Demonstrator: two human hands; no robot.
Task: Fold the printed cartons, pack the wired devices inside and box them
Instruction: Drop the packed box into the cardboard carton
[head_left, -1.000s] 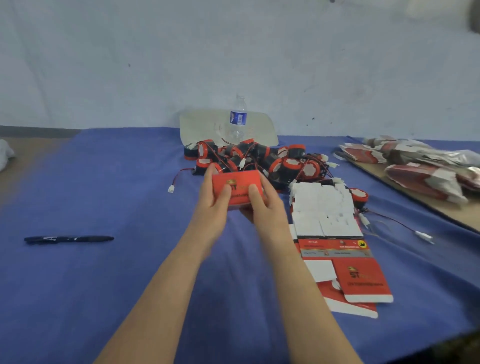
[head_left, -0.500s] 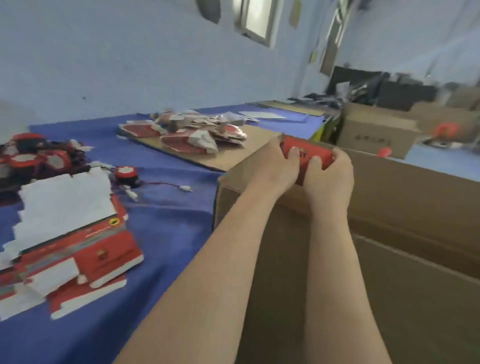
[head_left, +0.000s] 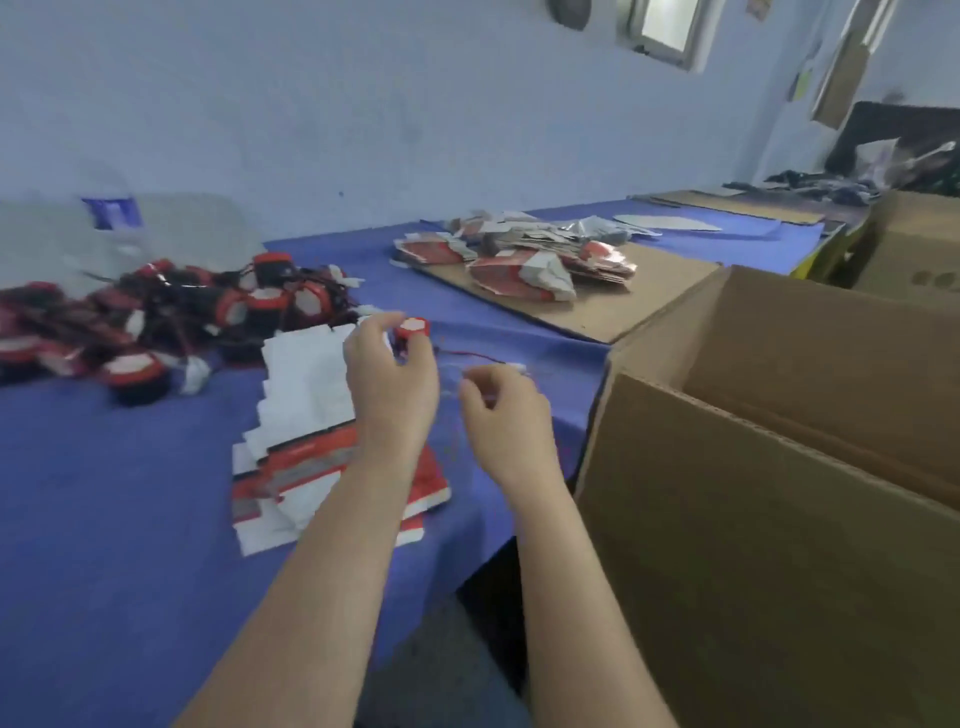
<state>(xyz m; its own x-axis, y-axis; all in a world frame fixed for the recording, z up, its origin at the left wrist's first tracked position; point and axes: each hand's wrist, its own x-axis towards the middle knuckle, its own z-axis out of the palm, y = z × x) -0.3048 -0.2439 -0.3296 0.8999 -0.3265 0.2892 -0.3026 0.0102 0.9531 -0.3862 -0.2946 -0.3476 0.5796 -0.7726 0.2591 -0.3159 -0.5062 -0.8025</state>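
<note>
Wired devices: red-and-black round units with thin leads, heaped in a tangle at the far left of the blue surface.

Flat cartons: printed blanks, white side up with red panels showing, stacked just right of the heap and partly covered by the left forearm.

Left hand: held above the stack. The fingers are curved, with thumb and forefinger apparently pinched on the loose device, which sits just past the stack, apart from the heap.

Lead: a thin red wire trailing right from the loose device to a small white plug.

Right hand: placed near the lead with the fingers curled. Because of blur, it cannot be told whether the lead is pinched.

Bagged cartons: piled on a cardboard sheet further back.

Shipping box: corrugated, flaps open, standing at the right edge of the surface.

Handling: the device is judged light and rigid, and its lead limp and easily snagged. It is best taken by the round body, with the lead gathered and not pulled.
</note>
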